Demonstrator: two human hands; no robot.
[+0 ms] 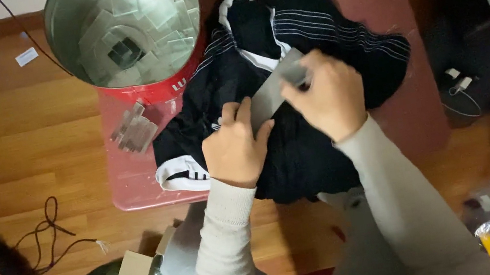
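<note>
fingers [240,113] of both hands pinch grey card [273,88] | black garment [308,37] beneath

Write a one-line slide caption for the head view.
Both hands, left hand and right hand, hold a grey card over a black striped garment on a red table.

We see bare table [384,26] right of the black garment [308,37]; the metal tub [126,32] blocks our left rear corner
</note>
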